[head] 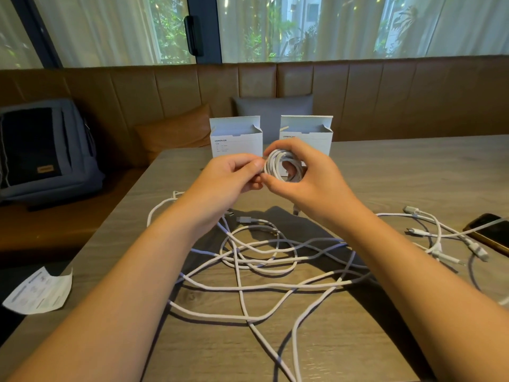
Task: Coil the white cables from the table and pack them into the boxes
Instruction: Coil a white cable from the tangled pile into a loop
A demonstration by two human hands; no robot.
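A small coil of white cable (278,164) is held above the middle of the table. My right hand (308,175) wraps around the coil from the right. My left hand (234,172) pinches the coil's left side between thumb and fingers. Behind the hands stand two open white boxes, the left box (235,136) and the right box (308,133), flaps up. Several loose white cables (261,260) lie tangled on the wooden table (413,175) below my forearms, with connector ends (440,238) spread to the right.
A dark phone (493,232) lies at the table's right edge. A folded paper leaflet (38,293) sits off the table's left corner. A grey backpack (46,150) rests on the brown bench, with cushions behind the boxes.
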